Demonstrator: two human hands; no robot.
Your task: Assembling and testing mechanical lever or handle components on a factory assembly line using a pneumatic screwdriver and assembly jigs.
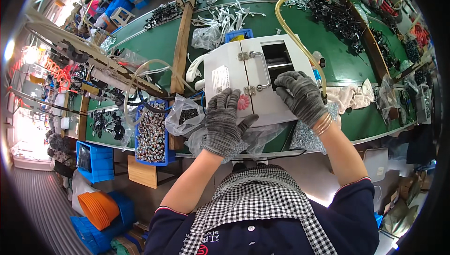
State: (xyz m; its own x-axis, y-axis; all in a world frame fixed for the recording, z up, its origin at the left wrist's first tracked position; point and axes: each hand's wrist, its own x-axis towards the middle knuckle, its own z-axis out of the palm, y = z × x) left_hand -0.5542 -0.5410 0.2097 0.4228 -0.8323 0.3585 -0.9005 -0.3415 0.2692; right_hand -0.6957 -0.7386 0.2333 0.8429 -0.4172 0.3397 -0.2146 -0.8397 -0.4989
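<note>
A pale grey metal box (228,50) with a hinged lid stands on the green bench in front of me. It has a metal handle (259,68), a dark rectangular opening (277,54) and a pink flower sticker (243,102). My left hand (224,123), in a grey knit glove, lies with fingers stretched out on the left part of the box, beside the sticker. My right hand (302,96), gloved alike, rests at the lower edge of the opening. Its fingers are bent, the tips close to the handle but not around it. Nothing shows in either hand.
A blue crate (167,157) of small metal parts and a plastic bag (177,109) with black pieces stand left of the box. A yellowish hose (290,32) arches over its right side. Farther back lie silver parts (229,18) and black parts (335,18); a cloth (351,96) lies right.
</note>
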